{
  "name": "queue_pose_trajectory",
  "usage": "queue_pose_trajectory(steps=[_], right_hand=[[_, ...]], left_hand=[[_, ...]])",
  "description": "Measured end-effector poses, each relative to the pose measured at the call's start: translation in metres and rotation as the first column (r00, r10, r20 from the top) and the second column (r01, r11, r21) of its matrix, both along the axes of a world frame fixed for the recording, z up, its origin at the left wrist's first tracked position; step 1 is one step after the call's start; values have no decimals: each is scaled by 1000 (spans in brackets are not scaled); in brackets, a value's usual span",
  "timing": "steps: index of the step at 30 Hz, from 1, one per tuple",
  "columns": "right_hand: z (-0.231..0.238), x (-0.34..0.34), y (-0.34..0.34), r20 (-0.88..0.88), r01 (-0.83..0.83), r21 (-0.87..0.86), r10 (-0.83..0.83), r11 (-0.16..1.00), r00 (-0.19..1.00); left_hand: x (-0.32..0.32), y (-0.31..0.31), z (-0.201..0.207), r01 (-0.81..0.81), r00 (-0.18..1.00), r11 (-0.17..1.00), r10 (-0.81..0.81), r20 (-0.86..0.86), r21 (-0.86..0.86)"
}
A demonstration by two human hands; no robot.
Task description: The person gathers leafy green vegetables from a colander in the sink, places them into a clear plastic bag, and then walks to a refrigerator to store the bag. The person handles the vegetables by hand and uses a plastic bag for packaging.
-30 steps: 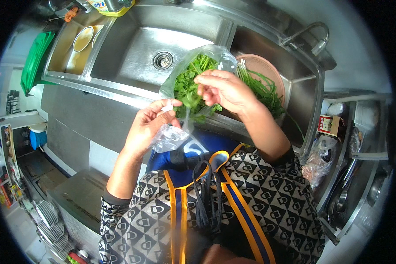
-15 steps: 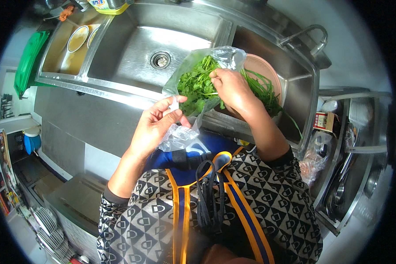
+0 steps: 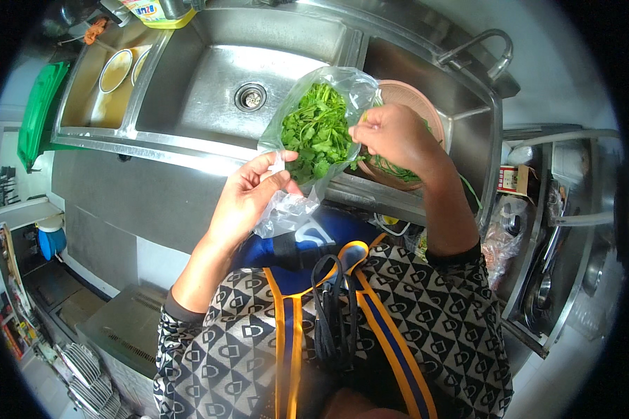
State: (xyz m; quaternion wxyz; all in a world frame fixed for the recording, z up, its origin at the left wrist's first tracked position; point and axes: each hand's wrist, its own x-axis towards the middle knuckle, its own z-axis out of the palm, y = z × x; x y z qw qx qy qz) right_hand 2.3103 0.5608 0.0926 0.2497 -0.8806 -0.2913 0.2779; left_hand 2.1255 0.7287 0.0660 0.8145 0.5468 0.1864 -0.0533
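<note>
A clear plastic bag (image 3: 360, 82) full of leafy green herbs (image 3: 318, 126) hangs open over the near edge of the sink. My left hand (image 3: 250, 192) pinches the bag's near left rim between thumb and fingers. Just right of the herbs is my right hand (image 3: 402, 140), its fingers closed together beside the bag's right edge. A small yellow-green bit shows at those fingertips, too small to name. Beneath the right hand stands a pink basin (image 3: 426, 101) with long thin green stalks (image 3: 391, 170) in it, partly hidden by the hand and wrist.
The steel sink (image 3: 223, 70) has a drain (image 3: 250, 97) in its middle bowl. Bowls (image 3: 116, 71) sit in brownish water in the left compartment. A faucet (image 3: 500, 63) arches over the right one. Utensils and bags fill a rack (image 3: 538, 293) at the right.
My right hand has drawn back from the herbs to the right, over the basin, uncovering more leaves. My left hand keeps its hold on the bag.
</note>
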Motion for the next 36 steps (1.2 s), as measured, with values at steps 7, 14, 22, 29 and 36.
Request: queue_pose_trajectory(steps=[7, 14, 22, 29, 36], right_hand=[[-67, -11, 53, -577, 86, 151, 17, 985, 817], [-71, -41, 60, -188, -371, -110, 348, 922, 919], [-36, -14, -12, 103, -21, 49, 15, 999, 995], [-77, -20, -20, 210, 81, -58, -67, 995, 975], [-53, -22, 4, 0, -6, 147, 6, 989, 1000]], left_hand=[[5, -8, -2, 110, 994, 991, -110, 2, 72], [5, -1, -5, 33, 998, 999, -32, 47, -10], [2, 13, -5, -49, 999, 997, 49, -2, -66], [4, 6, 0, 0, 1000, 1000, 0, 0, -26], [5, 2, 2, 17, 1000, 1000, -17, -2, -17]])
